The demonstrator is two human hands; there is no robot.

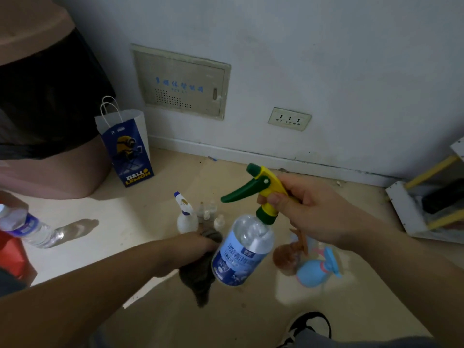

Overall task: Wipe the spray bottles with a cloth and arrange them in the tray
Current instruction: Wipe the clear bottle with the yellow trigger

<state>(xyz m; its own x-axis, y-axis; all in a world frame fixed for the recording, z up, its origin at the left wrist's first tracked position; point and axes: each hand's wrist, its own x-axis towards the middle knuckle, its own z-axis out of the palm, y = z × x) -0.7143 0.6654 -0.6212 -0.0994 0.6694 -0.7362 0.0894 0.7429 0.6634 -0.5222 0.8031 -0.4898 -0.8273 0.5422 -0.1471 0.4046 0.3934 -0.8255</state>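
My right hand (308,212) grips the yellow neck of a clear spray bottle (242,249) with a blue label and a green trigger, holding it above the floor. My left hand (200,243) holds a dark grey cloth (199,275) against the bottle's left side; the bottle hides part of that hand. On the floor behind stand a white spray bottle (185,214) with a blue tip and several small clear bottles (212,214). A light blue spray bottle (317,270) and a brown one (288,257) lie at the right. No tray is visible.
A pink bin (50,151) lined with a black bag stands at the left by a blue paper bag (128,149). A water bottle (27,227) lies at the far left on something red. A white and yellow rack (431,204) sits at the right. My shoe (311,327) is below.
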